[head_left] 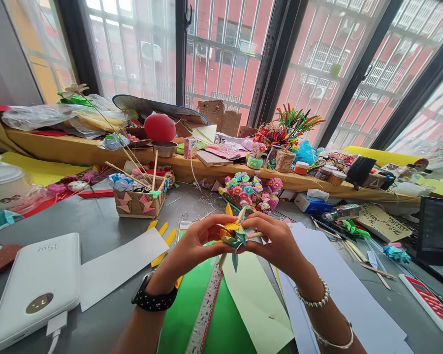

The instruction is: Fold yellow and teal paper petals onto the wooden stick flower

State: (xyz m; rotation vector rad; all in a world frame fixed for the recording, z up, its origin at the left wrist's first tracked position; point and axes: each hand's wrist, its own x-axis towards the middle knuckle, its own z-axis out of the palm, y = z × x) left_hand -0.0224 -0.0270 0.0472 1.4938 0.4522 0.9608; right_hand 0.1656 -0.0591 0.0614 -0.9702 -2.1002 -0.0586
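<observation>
Between both hands is a folded paper flower (pixel 235 235) with yellow, pale green and teal pointed petals. My left hand (pixel 197 239) pinches its left side, thumb below and fingers above. On the opposite side my right hand (pixel 275 235) grips it the same way, and a thin pale stick seems to lie by those fingers. Beneath the hands are a green sheet (pixel 184 305), a patterned ruler (pixel 205 309) and a light green paper strip (pixel 258 305). Several yellow folded paper pieces (pixel 166 246) lie near my left wrist.
To the left are a white power bank (pixel 37 285) with a cable and a white paper piece (pixel 123 265). A cardboard basket (pixel 140 201) holding sticks stands behind. White sheets (pixel 328 280), a red-and-white calculator (pixel 433 305) and wooden sticks lie right. Craft supplies crowd the windowsill (pixel 214 164).
</observation>
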